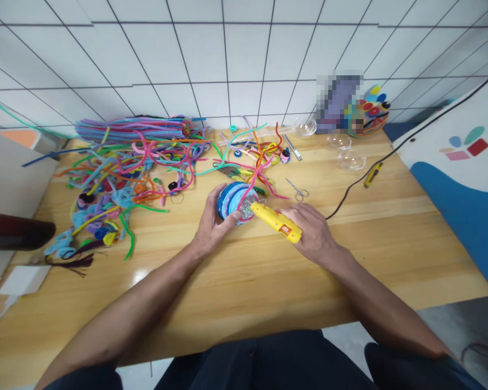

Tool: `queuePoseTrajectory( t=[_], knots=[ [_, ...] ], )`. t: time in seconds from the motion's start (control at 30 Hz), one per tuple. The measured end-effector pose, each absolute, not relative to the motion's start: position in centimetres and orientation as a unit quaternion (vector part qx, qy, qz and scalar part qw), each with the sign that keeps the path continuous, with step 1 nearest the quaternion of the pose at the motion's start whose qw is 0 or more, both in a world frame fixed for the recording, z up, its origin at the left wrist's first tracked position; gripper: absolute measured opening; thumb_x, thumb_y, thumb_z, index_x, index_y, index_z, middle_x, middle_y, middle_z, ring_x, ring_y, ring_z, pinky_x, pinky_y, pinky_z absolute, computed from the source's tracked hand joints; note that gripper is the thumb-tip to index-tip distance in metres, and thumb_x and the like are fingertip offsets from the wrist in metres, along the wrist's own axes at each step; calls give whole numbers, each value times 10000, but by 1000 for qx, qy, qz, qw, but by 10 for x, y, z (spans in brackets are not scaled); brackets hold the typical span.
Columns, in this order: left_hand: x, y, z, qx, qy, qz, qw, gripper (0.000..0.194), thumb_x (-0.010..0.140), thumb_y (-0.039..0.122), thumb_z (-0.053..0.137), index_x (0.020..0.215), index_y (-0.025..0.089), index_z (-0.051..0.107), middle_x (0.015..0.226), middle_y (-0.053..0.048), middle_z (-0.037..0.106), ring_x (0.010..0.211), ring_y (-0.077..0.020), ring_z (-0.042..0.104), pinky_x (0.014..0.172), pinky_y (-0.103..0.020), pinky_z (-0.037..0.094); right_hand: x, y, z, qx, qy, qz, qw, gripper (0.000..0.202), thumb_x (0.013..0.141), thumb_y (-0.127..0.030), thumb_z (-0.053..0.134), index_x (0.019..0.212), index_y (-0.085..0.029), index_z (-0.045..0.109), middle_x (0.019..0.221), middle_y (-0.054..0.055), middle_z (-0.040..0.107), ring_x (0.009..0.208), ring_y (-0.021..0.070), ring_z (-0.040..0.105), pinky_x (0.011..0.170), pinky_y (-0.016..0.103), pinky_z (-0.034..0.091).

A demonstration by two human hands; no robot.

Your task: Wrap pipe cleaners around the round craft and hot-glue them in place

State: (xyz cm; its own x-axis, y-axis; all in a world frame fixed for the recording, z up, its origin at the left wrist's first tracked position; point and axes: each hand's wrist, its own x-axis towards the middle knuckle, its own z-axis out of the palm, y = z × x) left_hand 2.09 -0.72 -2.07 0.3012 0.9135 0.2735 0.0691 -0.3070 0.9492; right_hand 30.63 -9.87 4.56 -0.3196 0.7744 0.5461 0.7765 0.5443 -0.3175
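Note:
My left hand (212, 223) is wrapped round a ball (230, 201) covered in coils of blue, light blue and purple pipe cleaner, with its thumb near the right side. That side shows a clear, uncovered patch ringed in pink. A yellow glue gun (277, 221) is gripped in my right hand (312, 230), and its nozzle end is at the clear patch. Whether the tip touches the ball cannot be made out. A pink pipe cleaner (258, 172) rises just behind the ball.
Loose pipe cleaners (117, 173) are heaped at the left, below a bundle (134, 129). Small scissors (296, 189), a slim cutter (293, 147), clear domes (352, 159) and a yellow cutter (373, 175) lie behind and right. A black cable (364, 177) crosses the table's right side.

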Motion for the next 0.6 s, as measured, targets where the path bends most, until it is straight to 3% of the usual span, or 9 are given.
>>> queuePoseTrajectory(
  t=[0.6],
  knots=[
    [21,-6,-22,674,368,454,452,833,999,690,820,1659,312,481,1684,-158,595,1551,-392,625,1320,-626,532,312,-101,38,-490,-799,-6,347,219,1150,-272,579,1279,-257,755,986,85,842,877,274,795,807,422,632]
  ],
)
